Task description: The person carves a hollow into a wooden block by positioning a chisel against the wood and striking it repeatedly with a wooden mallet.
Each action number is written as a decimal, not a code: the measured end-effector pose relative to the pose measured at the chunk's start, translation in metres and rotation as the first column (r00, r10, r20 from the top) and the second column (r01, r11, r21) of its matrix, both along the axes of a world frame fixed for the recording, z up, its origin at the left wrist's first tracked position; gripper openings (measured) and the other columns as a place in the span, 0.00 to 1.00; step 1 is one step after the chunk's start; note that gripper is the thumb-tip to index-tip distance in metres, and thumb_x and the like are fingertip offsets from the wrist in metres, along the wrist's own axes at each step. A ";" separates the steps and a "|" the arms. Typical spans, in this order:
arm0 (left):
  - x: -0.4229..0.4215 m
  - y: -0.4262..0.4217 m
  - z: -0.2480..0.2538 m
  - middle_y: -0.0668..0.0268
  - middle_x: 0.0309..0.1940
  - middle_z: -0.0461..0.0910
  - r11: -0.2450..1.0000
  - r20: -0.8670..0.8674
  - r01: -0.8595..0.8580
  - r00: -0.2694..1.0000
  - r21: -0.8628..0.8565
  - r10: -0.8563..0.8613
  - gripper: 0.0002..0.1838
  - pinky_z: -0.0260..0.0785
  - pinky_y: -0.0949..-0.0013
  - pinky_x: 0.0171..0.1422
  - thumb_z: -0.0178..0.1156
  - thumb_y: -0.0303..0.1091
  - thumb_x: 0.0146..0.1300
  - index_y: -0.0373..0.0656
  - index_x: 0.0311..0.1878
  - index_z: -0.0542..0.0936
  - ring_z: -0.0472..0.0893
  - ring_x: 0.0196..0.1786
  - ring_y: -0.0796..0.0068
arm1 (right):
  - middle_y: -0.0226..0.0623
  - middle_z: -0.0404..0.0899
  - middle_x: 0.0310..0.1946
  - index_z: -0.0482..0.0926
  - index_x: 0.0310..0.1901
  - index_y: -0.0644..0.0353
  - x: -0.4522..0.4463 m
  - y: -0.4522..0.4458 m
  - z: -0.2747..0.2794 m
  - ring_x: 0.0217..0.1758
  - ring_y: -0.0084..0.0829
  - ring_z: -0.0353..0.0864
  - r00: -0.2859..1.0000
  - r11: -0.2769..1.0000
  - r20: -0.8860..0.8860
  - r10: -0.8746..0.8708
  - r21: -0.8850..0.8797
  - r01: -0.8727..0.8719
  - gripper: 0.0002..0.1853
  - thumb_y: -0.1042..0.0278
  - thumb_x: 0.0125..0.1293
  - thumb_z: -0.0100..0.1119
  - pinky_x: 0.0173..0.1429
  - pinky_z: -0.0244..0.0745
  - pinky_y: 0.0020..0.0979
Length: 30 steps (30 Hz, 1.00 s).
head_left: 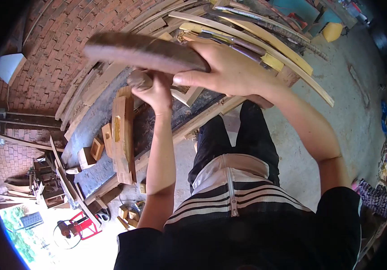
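Note:
My right hand point(222, 67) is closed around one end of a thick, dark brown wooden club point(144, 50), smeared by motion, which reaches across to the left above my other hand. Just below it, my left hand point(158, 93) is wrapped round a tool with a rounded wooden handle point(139, 80); the handle's butt shows, but the working end is hidden. Pale wood with a squared corner point(189, 96) lies under the hands. To the left of my left forearm rests a thick timber point(123, 135) with a mortise cut in it.
Long curved wooden strips point(256, 42) and several hand tools point(243, 47) lie along the far side of the dark workbench point(90, 173). Small wooden blocks point(96, 148) sit at its left. A brick wall point(81, 22) rises behind, and a fan with a red stand point(83, 225) is at lower left.

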<state>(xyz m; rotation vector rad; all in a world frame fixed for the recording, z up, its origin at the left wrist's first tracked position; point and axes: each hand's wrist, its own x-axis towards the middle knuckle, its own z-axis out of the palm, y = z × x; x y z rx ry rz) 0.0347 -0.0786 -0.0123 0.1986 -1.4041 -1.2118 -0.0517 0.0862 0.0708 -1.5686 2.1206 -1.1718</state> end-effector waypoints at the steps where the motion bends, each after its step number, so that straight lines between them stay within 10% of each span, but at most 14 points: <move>1: 0.011 -0.002 -0.001 0.69 0.21 0.74 0.976 -0.009 0.156 0.988 0.153 -0.157 0.08 0.60 0.74 0.21 0.61 0.24 0.70 0.40 0.37 0.71 0.70 0.20 0.82 | 0.37 0.79 0.27 0.75 0.60 0.65 0.005 0.005 0.001 0.19 0.33 0.77 0.976 0.996 0.214 -0.047 0.084 0.030 0.35 0.41 0.65 0.66 0.25 0.76 0.36; 3: 0.019 -0.007 -0.002 0.71 0.15 0.69 0.974 -0.103 0.065 0.994 0.216 -0.043 0.09 0.54 0.75 0.15 0.59 0.25 0.70 0.43 0.33 0.70 0.65 0.14 0.86 | 0.34 0.77 0.26 0.71 0.64 0.66 0.005 0.013 -0.016 0.13 0.23 0.72 0.900 0.975 0.404 -0.164 0.205 0.086 0.37 0.41 0.67 0.63 0.16 0.68 0.26; 11: 0.049 -0.056 -0.013 0.74 0.14 0.61 0.795 -0.229 0.044 0.966 0.606 0.122 0.20 0.44 0.72 0.18 0.57 0.35 0.74 0.49 0.24 0.63 0.55 0.14 0.84 | 0.43 0.81 0.28 0.69 0.62 0.68 0.005 0.031 -0.141 0.15 0.33 0.78 0.877 0.860 0.323 -0.356 0.480 0.172 0.38 0.38 0.67 0.62 0.24 0.76 0.36; 26: 0.013 -0.013 0.009 0.72 0.13 0.65 0.936 -0.118 0.071 0.993 0.344 -0.032 0.15 0.49 0.75 0.16 0.59 0.31 0.74 0.44 0.29 0.67 0.60 0.14 0.85 | 0.50 0.84 0.28 0.70 0.58 0.67 0.009 0.031 -0.150 0.21 0.41 0.85 0.893 0.824 0.224 -0.390 0.518 0.230 0.36 0.36 0.68 0.57 0.38 0.82 0.42; 30: 0.003 -0.008 0.013 0.71 0.14 0.67 0.939 -0.072 0.053 0.997 0.340 -0.030 0.13 0.51 0.76 0.15 0.62 0.29 0.72 0.41 0.31 0.70 0.63 0.14 0.86 | 0.38 0.79 0.27 0.69 0.62 0.69 -0.004 0.030 -0.150 0.16 0.30 0.78 0.823 0.896 0.459 -0.335 0.426 0.127 0.39 0.38 0.67 0.62 0.21 0.75 0.33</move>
